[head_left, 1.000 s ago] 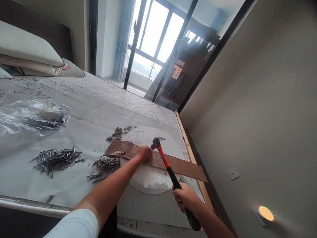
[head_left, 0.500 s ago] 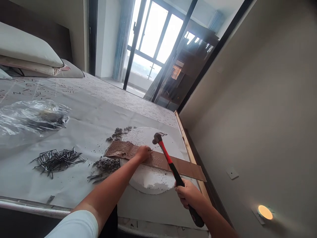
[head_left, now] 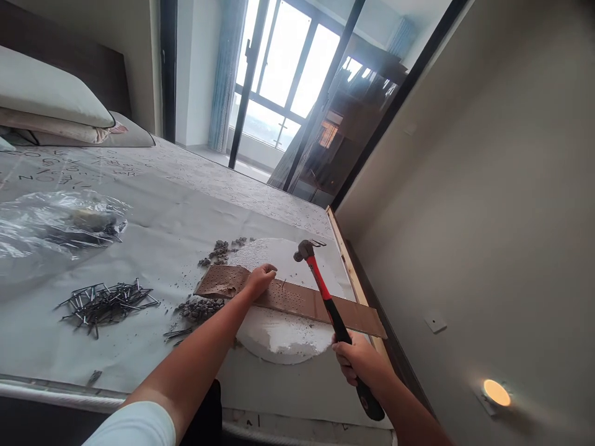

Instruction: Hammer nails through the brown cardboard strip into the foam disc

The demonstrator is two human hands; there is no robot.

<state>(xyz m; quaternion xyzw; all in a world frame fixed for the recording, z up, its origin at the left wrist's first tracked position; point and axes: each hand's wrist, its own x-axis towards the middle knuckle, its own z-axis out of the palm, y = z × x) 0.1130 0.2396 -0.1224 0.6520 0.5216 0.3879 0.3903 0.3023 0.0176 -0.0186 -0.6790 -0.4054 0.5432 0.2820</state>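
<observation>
The hammer [head_left: 320,288] is higher now than half a second ago. Its head was then close over the brown strip [head_left: 302,302]; now it stands well above the strip, toward its far side. The right hand [head_left: 360,362] is closed firmly around the lower part of the red and black handle, on the near side of the strip.

The left hand [head_left: 260,279] has let go of the nail [head_left: 281,284]. It now rests on the strip just beside the nail and grips nothing. The nail stands alone in the strip, so I judge it is already fixed enough to stay upright.

The strip lies across a white foam disc [head_left: 279,341]. The nail is very thin, and how deep it sits I cannot tell. The fist hides part of the handle. Loose nails [head_left: 106,301] lie well apart from the strip's left end.
</observation>
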